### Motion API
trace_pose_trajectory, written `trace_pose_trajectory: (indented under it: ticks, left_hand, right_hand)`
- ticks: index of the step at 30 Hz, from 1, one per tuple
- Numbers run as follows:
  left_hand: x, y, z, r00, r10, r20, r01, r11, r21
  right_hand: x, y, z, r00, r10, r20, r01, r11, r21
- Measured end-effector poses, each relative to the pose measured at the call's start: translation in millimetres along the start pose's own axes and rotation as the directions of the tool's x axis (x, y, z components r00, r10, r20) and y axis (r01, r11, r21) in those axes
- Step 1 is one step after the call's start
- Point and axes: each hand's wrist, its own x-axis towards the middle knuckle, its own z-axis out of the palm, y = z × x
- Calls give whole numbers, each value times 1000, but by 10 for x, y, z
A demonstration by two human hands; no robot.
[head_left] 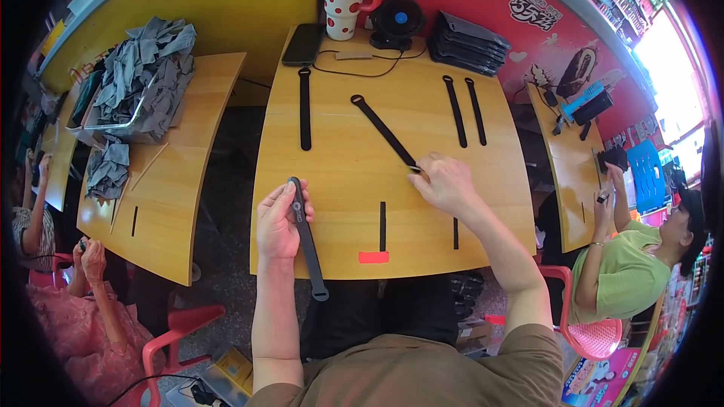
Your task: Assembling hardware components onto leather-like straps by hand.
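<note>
My left hand [278,220] is closed round a dark grey strap [309,256] near its upper end, and the strap hangs down past the table's front edge. A slot shows at its lower end. My right hand [446,183] pinches the near end of a black strap [382,130]. That strap slants across the middle of the table, its slotted end pointing to the far left. Another black strap [305,109] lies straight at the far left of the table. Two more, a wider strap [455,111] and a narrower strap [476,111], lie side by side at the right.
On the wooden table [339,188] are a red tape piece [374,257] and a black strip [382,226]. Along the back stand a phone [303,44], a dotted tumbler [345,0], a small fan [397,21] and stacked black packs [469,42]. Co-workers sit at both sides.
</note>
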Motion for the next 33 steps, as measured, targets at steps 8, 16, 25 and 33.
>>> trace_pose_trajectory:
  ticks: [8,16,25,33]
  left_hand:
    - [16,-9,12,1000,0,24,0,1000,2]
    - [20,-19,9,1000,7,5,-7,1000,15]
    - [34,13,-31,998,23,53,-23,1000,4]
    - [-109,-27,68,992,28,124,-25,999,-24]
  right_hand:
    - [422,-49,300,919,-101,-380,176,970,167]
    - [820,588,495,923,114,-367,-157,984,-89]
    - [784,664,469,771,169,-614,-149,985,85]
    - [-509,131,-26,957,93,-275,65,854,516]
